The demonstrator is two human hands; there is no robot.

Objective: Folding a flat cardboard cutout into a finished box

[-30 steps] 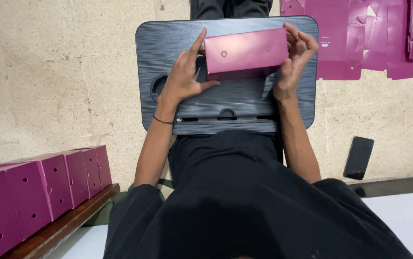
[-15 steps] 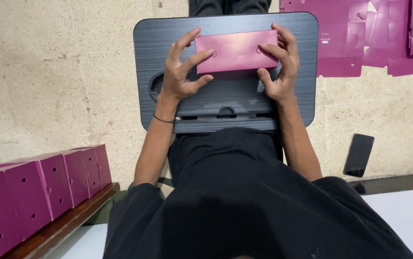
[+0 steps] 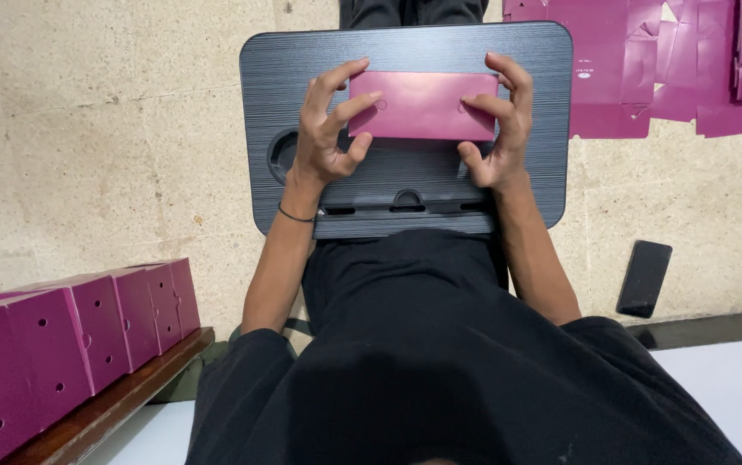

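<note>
A magenta cardboard box [image 3: 422, 105] lies flat on a dark grey lap tray [image 3: 405, 52] over my legs. My left hand [image 3: 328, 129] grips the box's left end, fingers spread over its top and thumb below. At the right end, my right hand [image 3: 498, 129] clamps the box with fingertips pressing on the top face. Both hands hold the same box against the tray.
Flat magenta box blanks [image 3: 672, 69] lie on the stone floor at the upper right. A row of folded magenta boxes [image 3: 69, 336] stands on a wooden ledge [image 3: 121, 400] at the lower left. A black phone [image 3: 644, 278] rests on the floor to my right.
The box was tilted up in my hands a second ago; it has since been lowered flat onto the tray, and both hands now press on its ends.
</note>
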